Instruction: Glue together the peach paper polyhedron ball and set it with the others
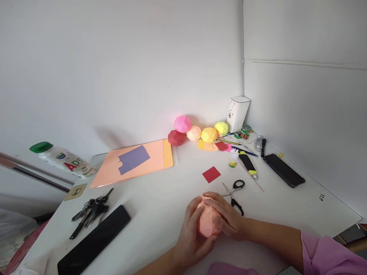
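A peach-coloured faceted paper ball [207,222] is held between both hands above the front of the white table. My left hand [190,236] wraps round its left side and underside, thumb below. Over its top and right side my right hand [229,218] is curled, fingertips on the paper. Just beyond the right hand lie open scissors [231,193] with black handles. A small red paper square [211,174] is flat on the table past the ball. The ball's underside is partly hidden by the hands.
Several faceted paper balls [209,135] stand by the back wall. Peach sheets [149,156] and a bottle [67,160] are at the left, with keys [91,211] and a black case [94,240] nearer. Glue [233,158], a cutter [248,165] and a phone [284,170] lie right.
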The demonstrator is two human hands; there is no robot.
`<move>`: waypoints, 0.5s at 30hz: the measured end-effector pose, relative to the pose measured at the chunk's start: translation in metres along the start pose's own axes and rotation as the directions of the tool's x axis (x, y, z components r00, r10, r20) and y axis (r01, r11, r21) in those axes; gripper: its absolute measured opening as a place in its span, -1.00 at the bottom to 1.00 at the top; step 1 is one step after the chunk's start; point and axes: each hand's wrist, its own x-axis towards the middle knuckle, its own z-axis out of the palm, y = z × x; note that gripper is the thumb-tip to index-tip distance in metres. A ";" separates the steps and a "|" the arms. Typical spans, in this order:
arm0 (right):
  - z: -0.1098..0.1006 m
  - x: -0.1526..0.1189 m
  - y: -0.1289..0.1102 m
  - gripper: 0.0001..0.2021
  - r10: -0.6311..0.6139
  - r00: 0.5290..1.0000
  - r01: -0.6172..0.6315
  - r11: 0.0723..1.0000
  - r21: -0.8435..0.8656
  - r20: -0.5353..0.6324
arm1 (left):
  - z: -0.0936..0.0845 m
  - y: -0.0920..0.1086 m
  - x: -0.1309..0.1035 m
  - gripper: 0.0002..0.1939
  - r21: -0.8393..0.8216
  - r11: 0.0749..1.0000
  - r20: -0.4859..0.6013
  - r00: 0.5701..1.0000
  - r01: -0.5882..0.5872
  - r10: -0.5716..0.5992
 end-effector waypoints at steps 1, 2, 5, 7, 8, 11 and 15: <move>0.000 0.000 0.000 -0.57 0.002 1.000 -0.002 1.000 -0.001 0.002 | 0.000 0.000 0.000 -0.30 0.005 1.000 -0.001 1.000 -0.001 0.001; 0.000 0.000 0.000 -0.57 0.003 1.000 -0.003 1.000 -0.001 0.003 | 0.000 0.000 0.000 -0.31 0.010 1.000 0.000 1.000 -0.002 0.002; 0.000 0.000 0.000 -0.57 0.002 1.000 -0.002 1.000 0.006 0.001 | 0.000 0.000 -0.001 -0.32 0.016 1.000 -0.003 1.000 -0.004 0.004; 0.000 0.000 -0.001 -0.57 -0.003 1.000 0.003 1.000 0.010 -0.001 | 0.000 0.000 -0.001 -0.33 0.019 1.000 -0.002 1.000 -0.002 0.002; 0.000 0.000 -0.001 -0.57 -0.005 1.000 0.005 1.000 0.010 -0.001 | 0.000 0.000 -0.001 -0.33 0.019 1.000 -0.001 1.000 -0.001 0.001; 0.000 0.001 -0.001 -0.57 -0.007 1.000 0.007 1.000 0.006 -0.003 | 0.000 -0.001 -0.001 -0.32 0.015 1.000 0.000 1.000 -0.003 0.003; 0.000 0.000 0.000 -0.57 -0.009 1.000 0.009 1.000 0.012 -0.008 | 0.001 -0.002 -0.002 -0.31 0.003 1.000 0.005 1.000 0.006 -0.006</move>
